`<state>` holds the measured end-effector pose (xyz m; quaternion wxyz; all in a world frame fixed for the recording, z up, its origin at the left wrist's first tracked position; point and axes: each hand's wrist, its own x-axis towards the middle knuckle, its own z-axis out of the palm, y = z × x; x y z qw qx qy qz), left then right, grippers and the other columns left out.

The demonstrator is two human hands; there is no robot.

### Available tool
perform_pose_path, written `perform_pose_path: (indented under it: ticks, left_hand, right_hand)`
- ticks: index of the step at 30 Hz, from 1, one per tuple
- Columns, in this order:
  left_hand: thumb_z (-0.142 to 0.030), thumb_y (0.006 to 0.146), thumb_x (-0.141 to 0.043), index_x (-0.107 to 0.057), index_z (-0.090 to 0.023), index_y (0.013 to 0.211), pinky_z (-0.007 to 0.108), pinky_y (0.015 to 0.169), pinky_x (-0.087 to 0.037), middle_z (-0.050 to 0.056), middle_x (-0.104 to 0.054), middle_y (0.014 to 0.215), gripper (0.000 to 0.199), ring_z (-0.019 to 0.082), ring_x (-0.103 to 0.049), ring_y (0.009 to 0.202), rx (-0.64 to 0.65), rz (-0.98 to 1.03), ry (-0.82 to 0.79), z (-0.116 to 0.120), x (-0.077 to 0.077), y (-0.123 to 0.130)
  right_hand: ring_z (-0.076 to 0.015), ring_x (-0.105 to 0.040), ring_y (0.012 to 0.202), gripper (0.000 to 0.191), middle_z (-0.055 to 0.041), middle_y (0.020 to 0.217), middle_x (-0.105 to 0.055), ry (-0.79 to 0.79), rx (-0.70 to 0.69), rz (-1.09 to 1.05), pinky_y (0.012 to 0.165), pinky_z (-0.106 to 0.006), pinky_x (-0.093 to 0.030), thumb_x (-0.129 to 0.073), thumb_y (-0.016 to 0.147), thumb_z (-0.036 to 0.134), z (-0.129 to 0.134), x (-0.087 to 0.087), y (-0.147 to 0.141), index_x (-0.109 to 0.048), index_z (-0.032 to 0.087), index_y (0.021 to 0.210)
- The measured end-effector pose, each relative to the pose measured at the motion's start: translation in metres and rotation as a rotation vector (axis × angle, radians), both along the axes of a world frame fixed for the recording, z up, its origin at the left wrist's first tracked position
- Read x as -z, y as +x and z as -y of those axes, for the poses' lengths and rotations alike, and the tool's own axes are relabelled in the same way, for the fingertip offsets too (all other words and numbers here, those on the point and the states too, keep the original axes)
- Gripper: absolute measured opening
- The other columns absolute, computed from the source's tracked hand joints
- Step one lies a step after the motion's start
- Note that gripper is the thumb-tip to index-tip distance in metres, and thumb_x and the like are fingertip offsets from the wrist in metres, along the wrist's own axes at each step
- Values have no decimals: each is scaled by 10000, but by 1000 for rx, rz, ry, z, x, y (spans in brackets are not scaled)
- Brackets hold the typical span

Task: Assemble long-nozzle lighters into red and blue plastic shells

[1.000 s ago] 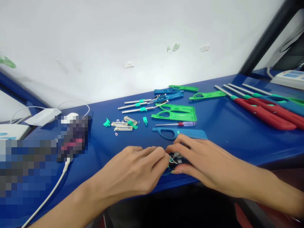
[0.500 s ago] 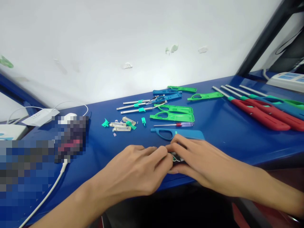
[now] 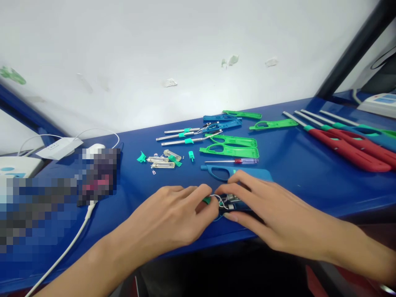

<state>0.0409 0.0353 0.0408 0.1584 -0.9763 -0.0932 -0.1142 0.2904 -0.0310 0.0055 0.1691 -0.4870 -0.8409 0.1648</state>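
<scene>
Near the table's front edge, my left hand (image 3: 182, 212) is closed on the left part of an opened lighter (image 3: 229, 202), where a bit of green shows. White wires and a small metal part lie in its exposed inside. My right hand (image 3: 262, 206) grips the same lighter from the right, fingers at the far side and thumb at the near side. Just beyond my hands lies a blue casing half (image 3: 216, 172), partly covered by my right fingers. A screwdriver (image 3: 241, 161) with a clear and red handle rests behind it.
Green casing halves (image 3: 238, 152), metal rods (image 3: 179, 142) and clear fuel tanks (image 3: 163, 165) lie farther back on the blue table (image 3: 148, 181). Red lighters (image 3: 349, 148) are at the right. A white cable (image 3: 71, 235) runs along the left.
The view has shifted slightly. My hands are a little farther apart, and more of the lighter's wires and inner parts shows between them.
</scene>
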Motion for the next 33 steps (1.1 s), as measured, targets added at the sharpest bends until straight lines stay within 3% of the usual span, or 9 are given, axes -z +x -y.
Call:
perform_pose_path:
  ticks: [8, 16, 23, 27, 33]
  left_hand:
    - [-76, 1100, -375, -756, -120, 1080, 321, 538, -558, 66, -739, 921, 384, 195, -703, 676, 9, 100, -23, 3, 3, 6]
    - [-54, 1062, -431, -763, -101, 988, 342, 478, -489, 23, -646, 773, 343, 197, -592, 610, -10, 152, -17, 8, 4, 13]
    - [-44, 1070, -402, -759, -81, 1007, 338, 532, -525, 37, -686, 836, 365, 193, -623, 660, 7, 133, -47, 7, 7, 12]
    - [-75, 1098, -401, -757, -79, 1031, 325, 539, -528, 39, -685, 805, 362, 189, -643, 653, -10, 145, -71, 6, 9, 9]
    - [-82, 1098, -435, -711, -136, 1184, 319, 696, -619, 65, -767, 1023, 294, 201, -750, 848, -30, 231, -272, 1, 12, -2]
  right_hand:
    - [-228, -609, 945, 292, -46, 1105, -508, 28, -17, -4, 810, -434, -546, -405, 1129, 447, 2, 0, 2, -493, 327, 1380]
    - [-265, -525, 1256, 281, -80, 1330, -506, -29, -39, -40, 1042, -489, -500, -390, 1137, 426, 0, -2, 0, -492, 318, 1375]
    - [-281, -503, 1263, 355, -67, 1358, -541, -24, -19, -45, 1056, -512, -486, -411, 1128, 444, 2, -1, 1, -449, 364, 1472]
    - [-259, -511, 1263, 311, -58, 1351, -546, -61, -32, -85, 1077, -496, -477, -374, 1141, 415, 2, -1, 1, -504, 360, 1418]
    - [-265, -519, 1276, 316, -71, 1349, -557, -51, -39, -82, 1096, -516, -466, -392, 1139, 400, 0, -2, 1, -530, 345, 1418]
